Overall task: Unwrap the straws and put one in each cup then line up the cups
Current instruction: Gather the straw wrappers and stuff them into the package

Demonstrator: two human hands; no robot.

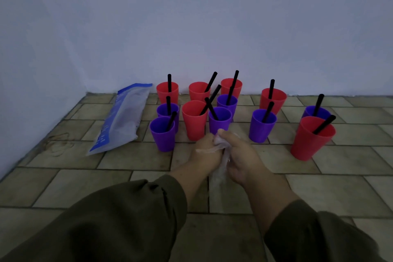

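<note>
Several red cups (194,120) and purple cups (162,134) stand in a loose cluster on the tiled floor near the wall, each with a black straw (271,89) in it. My left hand (205,153) and my right hand (240,155) meet just in front of the cluster. Together they grip a crumpled bunch of clear plastic wrappers (221,147), which hangs down between them. A red cup (310,138) and a purple cup (316,112) stand apart at the right.
A large clear zip bag (121,119) with a blue edge lies on the floor at the left, next to the cups. The pale wall (191,27) runs right behind the back row. Tiled floor (127,187) stretches toward me.
</note>
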